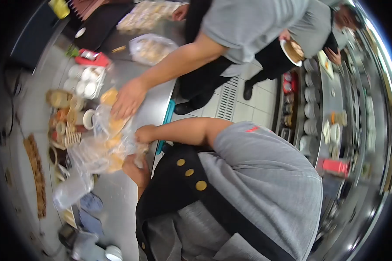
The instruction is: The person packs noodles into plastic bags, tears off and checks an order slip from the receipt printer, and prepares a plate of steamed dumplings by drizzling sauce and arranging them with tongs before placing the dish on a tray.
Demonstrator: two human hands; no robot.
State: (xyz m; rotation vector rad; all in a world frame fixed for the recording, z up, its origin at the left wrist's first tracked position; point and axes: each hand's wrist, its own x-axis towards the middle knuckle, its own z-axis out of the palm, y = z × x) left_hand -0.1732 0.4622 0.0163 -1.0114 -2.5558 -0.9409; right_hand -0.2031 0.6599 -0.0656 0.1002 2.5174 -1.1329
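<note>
Grey shirt [270, 174] and black apron [165, 189] come closest, on the near side of the plastic [89, 150], which lies bunched on the steel counter [122, 204]. At its near edge the left hand [136, 171] has its fingers curled round a fold of it; the right hand [145, 134], just beside, is bent inward, fingertips out of sight, so I cannot tell whether it grips anything. Orange pieces [116, 162] show at several spots in or under the plastic; the bagging looks partly done, to judge by that, with no sealed end visible, so closing seems left. Over its upper end reaches a co-worker's hand [130, 99], fingers pointing down, their hold unclear. Just past the plastic stand a cup [89, 119] and jars [59, 99]; well apart from it, another person holds a bowl [292, 52]. Blur and glare hide how many bags there are and what the pieces are; the left forearm is mostly hidden, and the co-worker's head is cut off.
</note>
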